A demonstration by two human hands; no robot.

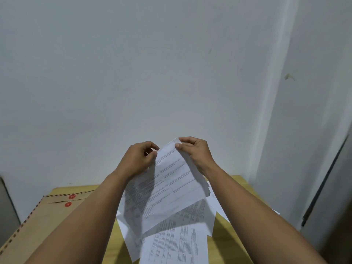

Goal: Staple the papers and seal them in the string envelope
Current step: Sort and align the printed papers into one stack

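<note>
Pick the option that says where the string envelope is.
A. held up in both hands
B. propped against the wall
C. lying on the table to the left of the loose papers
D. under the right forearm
C: the envelope lies flat on the table, left of the loose papers, while both hands, the left and the right, hold up a sheaf.

Envelope (38,221) lies left of loose papers (177,242) on the table (238,181).
</note>
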